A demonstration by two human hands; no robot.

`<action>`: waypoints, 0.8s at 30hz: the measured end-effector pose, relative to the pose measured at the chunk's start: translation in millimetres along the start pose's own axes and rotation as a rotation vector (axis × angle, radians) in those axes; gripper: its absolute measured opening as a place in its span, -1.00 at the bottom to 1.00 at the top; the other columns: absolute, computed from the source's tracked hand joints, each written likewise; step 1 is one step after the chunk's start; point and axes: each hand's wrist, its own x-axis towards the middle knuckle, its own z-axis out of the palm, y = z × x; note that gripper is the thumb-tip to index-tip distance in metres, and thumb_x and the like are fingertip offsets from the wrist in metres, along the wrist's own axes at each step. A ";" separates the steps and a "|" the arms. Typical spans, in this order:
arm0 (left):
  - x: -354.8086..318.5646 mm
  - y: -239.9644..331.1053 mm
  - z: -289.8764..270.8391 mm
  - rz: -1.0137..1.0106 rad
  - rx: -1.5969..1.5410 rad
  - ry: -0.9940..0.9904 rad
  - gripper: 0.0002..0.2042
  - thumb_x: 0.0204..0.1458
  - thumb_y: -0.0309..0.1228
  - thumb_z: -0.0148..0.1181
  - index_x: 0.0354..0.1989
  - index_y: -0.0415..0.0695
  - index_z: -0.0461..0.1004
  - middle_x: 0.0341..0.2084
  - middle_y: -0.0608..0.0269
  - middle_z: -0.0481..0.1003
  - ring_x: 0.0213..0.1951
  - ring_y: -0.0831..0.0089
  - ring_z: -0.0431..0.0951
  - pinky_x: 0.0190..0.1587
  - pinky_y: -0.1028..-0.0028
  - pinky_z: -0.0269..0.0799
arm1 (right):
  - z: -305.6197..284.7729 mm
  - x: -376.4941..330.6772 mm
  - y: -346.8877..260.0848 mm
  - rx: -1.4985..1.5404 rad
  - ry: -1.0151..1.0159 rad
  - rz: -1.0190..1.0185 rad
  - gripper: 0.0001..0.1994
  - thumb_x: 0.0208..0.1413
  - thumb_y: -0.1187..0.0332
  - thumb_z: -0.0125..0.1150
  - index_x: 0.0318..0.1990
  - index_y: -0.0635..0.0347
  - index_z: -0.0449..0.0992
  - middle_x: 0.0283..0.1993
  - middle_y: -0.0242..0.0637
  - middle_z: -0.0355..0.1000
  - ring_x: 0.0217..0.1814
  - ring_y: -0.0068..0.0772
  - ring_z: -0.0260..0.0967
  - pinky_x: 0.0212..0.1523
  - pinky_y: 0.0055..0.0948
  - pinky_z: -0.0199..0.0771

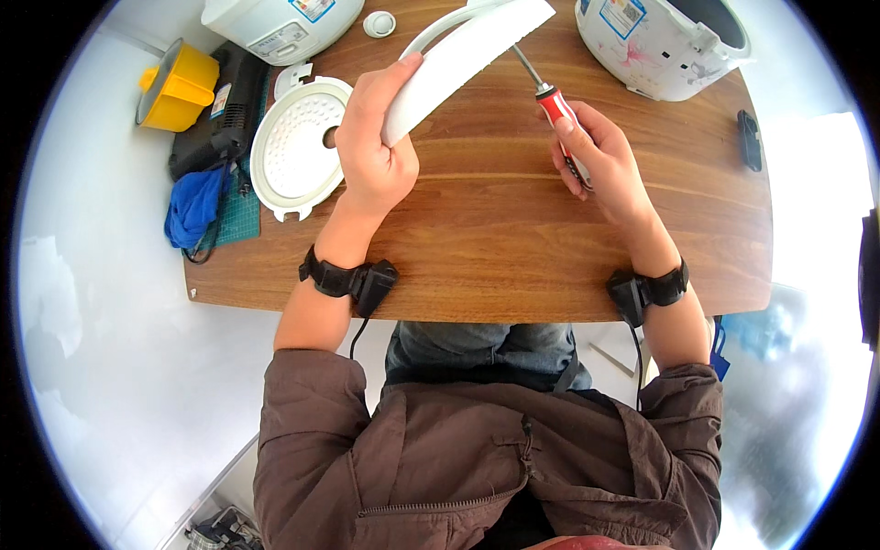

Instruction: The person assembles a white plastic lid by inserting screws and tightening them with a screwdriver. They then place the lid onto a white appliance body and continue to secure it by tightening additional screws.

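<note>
My left hand [378, 151] grips a white curved plastic lid [472, 69], which looks like a rice cooker lid, and holds it tilted above the far part of the table. My right hand [607, 163] is closed around the red-and-black handle of a screwdriver [555, 106]. The screwdriver's metal shaft points up and left to the lid's right edge; its tip is hidden there, so contact cannot be judged. Beside my left wrist lies a round white plate [291, 151] with dimples and a dark center hole.
A white rice cooker body [284, 23] stands back left, a flower-patterned one [655, 46] back right. At left are a yellow container [181, 92], a black case [206, 128], a blue cloth [192, 209] and a green mat [240, 218]. A small black object [750, 140] lies by the wooden table's [495, 266] right edge.
</note>
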 end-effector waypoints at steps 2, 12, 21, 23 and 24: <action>0.8 -0.1 -0.6 -0.005 0.038 0.032 -0.56 0.16 -0.68 0.01 0.26 -0.33 0.36 0.17 -0.03 0.51 0.15 0.18 0.53 0.25 0.32 0.36 | -0.8 -2.1 -1.6 -0.069 0.018 0.007 -0.60 0.39 0.10 0.15 0.14 0.25 0.46 -0.46 -0.46 0.38 -0.61 -0.76 0.21 -0.64 -0.67 0.17; -5.1 -27.5 0.3 -0.384 -0.374 0.407 -0.57 0.33 -0.47 0.07 0.34 -0.28 0.23 0.10 0.11 0.48 0.15 0.40 0.45 0.27 0.31 0.36 | 2.0 -1.2 8.1 -0.938 0.030 -0.498 -0.65 0.06 0.30 0.42 0.01 0.14 0.61 -0.20 -0.17 0.59 -0.13 0.01 0.52 -0.09 -0.17 0.55; -2.1 -20.7 2.2 -0.835 -0.929 0.564 -0.55 0.28 -0.65 -0.02 0.33 -0.14 0.22 0.19 0.14 0.42 0.20 0.29 0.47 0.32 0.25 0.43 | -2.9 2.3 5.6 -1.006 -0.052 -0.645 -0.67 -0.03 0.35 0.49 -0.06 0.14 0.66 -0.26 -0.25 0.48 -0.14 -0.13 0.42 -0.05 -0.23 0.51; -0.4 -19.3 3.0 -0.950 -0.995 0.598 -0.55 0.26 -0.67 -0.05 0.32 -0.11 0.25 0.16 0.14 0.46 0.21 0.24 0.47 0.32 0.18 0.42 | -3.3 3.5 5.3 -0.978 -0.033 -0.654 -0.68 0.01 0.35 0.47 -0.05 0.16 0.65 -0.25 -0.24 0.48 -0.15 -0.12 0.42 -0.05 -0.23 0.50; -0.8 -19.1 3.1 -0.983 -1.029 0.590 -0.55 0.26 -0.67 -0.05 0.32 -0.11 0.25 0.15 0.13 0.47 0.21 0.23 0.47 0.32 0.16 0.42 | -3.7 4.3 5.0 -0.960 -0.011 -0.657 -0.68 0.03 0.35 0.44 -0.04 0.18 0.64 -0.25 -0.23 0.49 -0.15 -0.11 0.42 -0.05 -0.23 0.50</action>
